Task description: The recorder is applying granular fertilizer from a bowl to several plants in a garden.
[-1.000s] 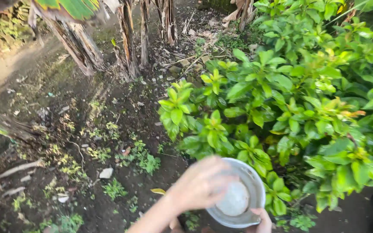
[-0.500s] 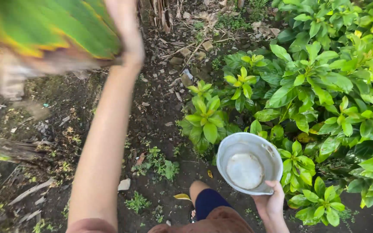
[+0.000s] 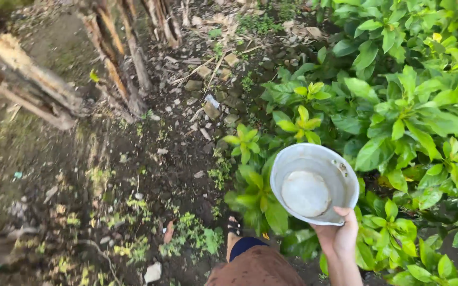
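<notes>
R hand [image 3: 339, 236] grips rim of metal bowl [image 3: 314, 182], fingers curled over edge, held above leafy shrub [image 3: 398, 122]. L hand out of view. Step looks like carrying bowl; next calls for steady, level hold.

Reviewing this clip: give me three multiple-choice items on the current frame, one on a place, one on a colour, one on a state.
1. Where is the round grey metal bowl?
A. On the soil
B. Held over the leafy green shrub
C. Among the dry brown stalks

2. What colour is the bowl's inside?
A. Pale grey
B. Bright red
C. Blue

3. How is the bowl held?
A. By both hands
B. By no hand
C. By the right hand at its near rim

Answers:
1 B, green leaves surround it on all sides.
2 A, the inner wall and bottom look dull grey-white.
3 C, only that hand's grip meets the rim; the left hand is out of view.
</notes>
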